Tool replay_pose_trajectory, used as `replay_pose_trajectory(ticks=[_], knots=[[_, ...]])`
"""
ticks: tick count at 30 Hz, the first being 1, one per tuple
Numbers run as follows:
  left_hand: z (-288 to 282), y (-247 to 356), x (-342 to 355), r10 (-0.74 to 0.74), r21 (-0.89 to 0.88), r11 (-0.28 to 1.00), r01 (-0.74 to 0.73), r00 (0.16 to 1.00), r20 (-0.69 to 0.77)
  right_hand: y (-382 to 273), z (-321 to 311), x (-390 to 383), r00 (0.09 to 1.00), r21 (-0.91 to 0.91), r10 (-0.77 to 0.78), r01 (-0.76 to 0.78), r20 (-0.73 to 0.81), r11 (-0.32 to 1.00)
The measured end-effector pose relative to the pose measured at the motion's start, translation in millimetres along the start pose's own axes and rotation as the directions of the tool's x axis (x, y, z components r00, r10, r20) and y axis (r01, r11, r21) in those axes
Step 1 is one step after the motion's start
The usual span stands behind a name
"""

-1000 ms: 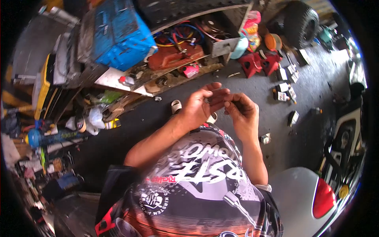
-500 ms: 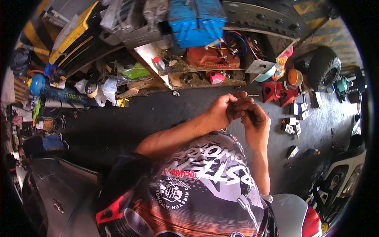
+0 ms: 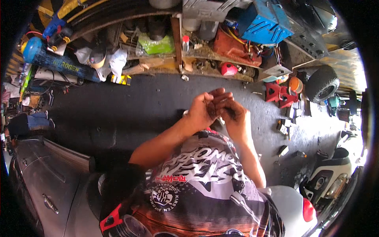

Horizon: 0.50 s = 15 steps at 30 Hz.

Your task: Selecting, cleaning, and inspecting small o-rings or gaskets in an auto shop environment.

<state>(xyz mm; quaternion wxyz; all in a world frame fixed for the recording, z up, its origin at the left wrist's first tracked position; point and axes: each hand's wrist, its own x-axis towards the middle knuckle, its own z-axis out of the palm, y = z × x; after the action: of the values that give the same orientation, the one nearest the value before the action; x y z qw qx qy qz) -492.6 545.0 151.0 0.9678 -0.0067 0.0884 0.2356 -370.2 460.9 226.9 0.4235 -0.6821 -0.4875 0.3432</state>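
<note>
Black floor beneath, the left hand and right hand meet just beyond the shirt — fingers bent and touching, anything between them hidden, either grip's hold impossible to tell — with red stands nearer the right.

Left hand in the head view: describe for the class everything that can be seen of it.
The left hand is bare, with dark smudges on its fingers. It is raised beyond the printed shirt, with the dark floor behind it in view, at the end of a bare forearm. Its fingers bend toward the right hand, whose fingers overlap them in view. Whether anything small lies between them cannot be told.
</note>
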Motion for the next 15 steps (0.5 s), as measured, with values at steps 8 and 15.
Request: replay_pose_trajectory(ticks=[8,15], knots=[[12,19,-41,0.132,-0.08,0.987,-0.137,0.989,-0.061,-28,37,-4,0.995,-0.076,0.002,0.005,0.097,0.997],[0,15,-45,0.168,-0.077,0.982,-0.171,0.985,-0.046,-40,48,-3,0.994,-0.113,-0.019,0.032,0.109,0.993]])
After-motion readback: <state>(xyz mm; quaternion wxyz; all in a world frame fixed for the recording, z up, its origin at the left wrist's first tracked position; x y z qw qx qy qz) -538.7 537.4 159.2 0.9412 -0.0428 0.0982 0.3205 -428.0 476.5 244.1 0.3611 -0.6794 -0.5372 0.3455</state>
